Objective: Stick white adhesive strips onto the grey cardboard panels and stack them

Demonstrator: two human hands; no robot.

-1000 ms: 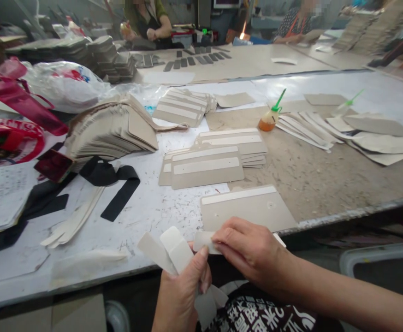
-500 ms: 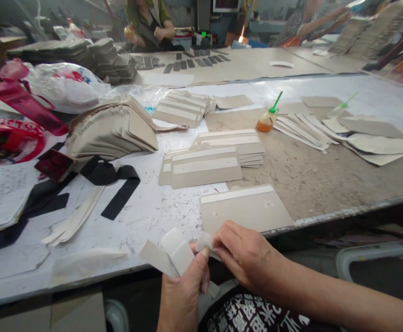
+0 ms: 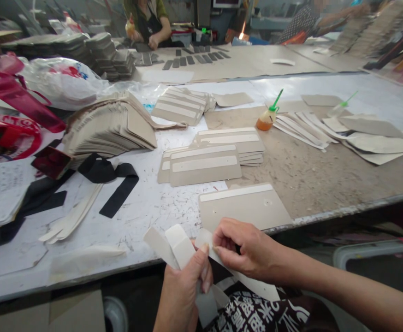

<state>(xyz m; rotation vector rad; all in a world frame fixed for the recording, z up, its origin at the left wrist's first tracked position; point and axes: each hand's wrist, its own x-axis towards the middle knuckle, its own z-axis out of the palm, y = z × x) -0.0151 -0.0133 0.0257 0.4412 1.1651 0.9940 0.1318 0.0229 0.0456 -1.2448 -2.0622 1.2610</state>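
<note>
At the table's near edge my left hand [image 3: 184, 290] is closed round a fan of white paper strips [image 3: 174, 244]. My right hand [image 3: 245, 249] pinches the top end of one long white strip [image 3: 253, 285] that runs down to the right toward my lap. Just beyond my hands a grey card [image 3: 245, 205] with a white band along its top lies flat on the table.
Stacks of similar grey cards [image 3: 204, 163] lie mid-table, with a large fanned pile [image 3: 108, 127] to the left. A black ribbon [image 3: 118, 177], loose white strips [image 3: 70, 221], a glue bottle [image 3: 267, 117] and plastic bags [image 3: 59, 83] are around. Other people work at the far table [image 3: 243, 60].
My right hand has drawn one strip out of the bunch, so its length now hangs down to the right. My left hand has stayed in place with the other strips.
</note>
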